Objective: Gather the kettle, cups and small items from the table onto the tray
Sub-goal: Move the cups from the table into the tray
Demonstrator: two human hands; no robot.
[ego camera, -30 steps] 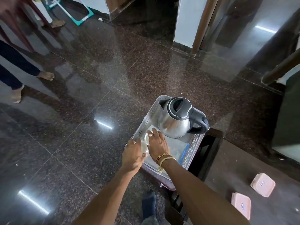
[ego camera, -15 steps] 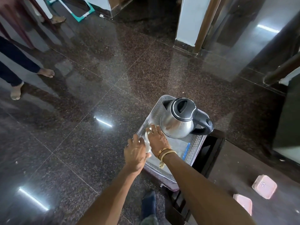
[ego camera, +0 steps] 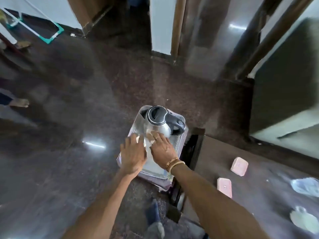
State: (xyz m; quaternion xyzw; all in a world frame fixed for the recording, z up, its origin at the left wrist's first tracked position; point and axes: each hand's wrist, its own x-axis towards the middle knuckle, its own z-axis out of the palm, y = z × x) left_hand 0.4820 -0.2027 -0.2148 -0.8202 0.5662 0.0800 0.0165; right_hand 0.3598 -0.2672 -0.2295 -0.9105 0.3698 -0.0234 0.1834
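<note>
Steel kettle (ego camera: 156,125) on tray (ego camera: 178,144), left hand (ego camera: 133,155) and right hand (ego camera: 163,150) side by side over tray

The left hand (ego camera: 133,152) and right hand (ego camera: 162,149) are being advanced along the tray (ego camera: 135,123) toward the kettle (ego camera: 157,125) — the right fingers are now being brought against its lower wall, with the white cup (ego camera: 144,144) being carried forward between them.

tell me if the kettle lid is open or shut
Shut. The black lid sits flat within its rim on top of the kettle, with no gap showing; the kettle stands upright on the tray.
</note>
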